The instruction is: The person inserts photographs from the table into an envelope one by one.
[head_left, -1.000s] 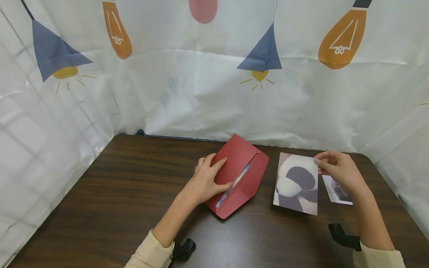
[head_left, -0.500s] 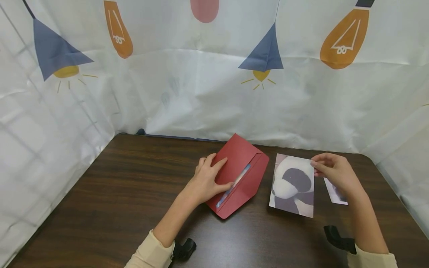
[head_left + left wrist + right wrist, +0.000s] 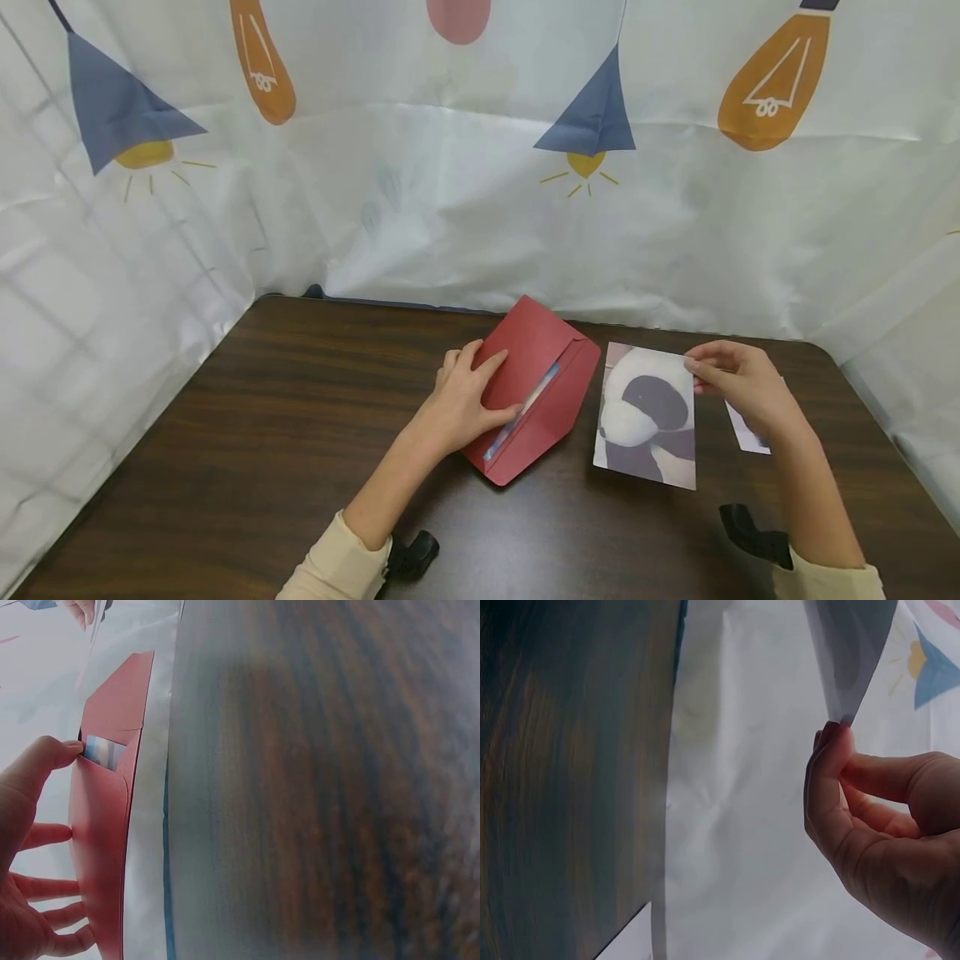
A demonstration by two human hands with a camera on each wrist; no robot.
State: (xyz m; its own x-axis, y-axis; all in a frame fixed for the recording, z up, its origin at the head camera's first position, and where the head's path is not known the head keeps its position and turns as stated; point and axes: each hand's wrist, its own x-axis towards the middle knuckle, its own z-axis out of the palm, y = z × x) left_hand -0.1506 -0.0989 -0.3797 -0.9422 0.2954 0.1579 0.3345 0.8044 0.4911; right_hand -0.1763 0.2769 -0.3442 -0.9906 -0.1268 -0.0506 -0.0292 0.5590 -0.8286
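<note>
A red envelope (image 3: pixel 536 350) lies tilted on the table with its flap spread open. A pale blue-and-white sheet (image 3: pixel 540 390) shows in its slot. My left hand (image 3: pixel 467 402) rests on it, fingers spread and fairly straight, the thumb at the edge of the slot; the left wrist view shows the thumb tip (image 3: pixel 73 745) there. To the right, my right hand (image 3: pixel 738 379) pinches the upper right corner of a photo print (image 3: pixel 647 417) of a black-and-white plush toy. In the right wrist view the print (image 3: pixel 849 660) hangs from thumb and fingertips.
A smaller photo (image 3: pixel 746 429) lies on the dark wood table (image 3: pixel 300 433), partly hidden behind the right forearm. A white curtain (image 3: pixel 465 217) printed with lamps and bulbs hangs along the table's back edge. Black wrist mounts (image 3: pixel 412 557) jut out by the sleeves.
The right hand has carried the photo print a little left, closer to the envelope, and its forearm now covers more of the smaller photo. The left hand and envelope keep their place.
</note>
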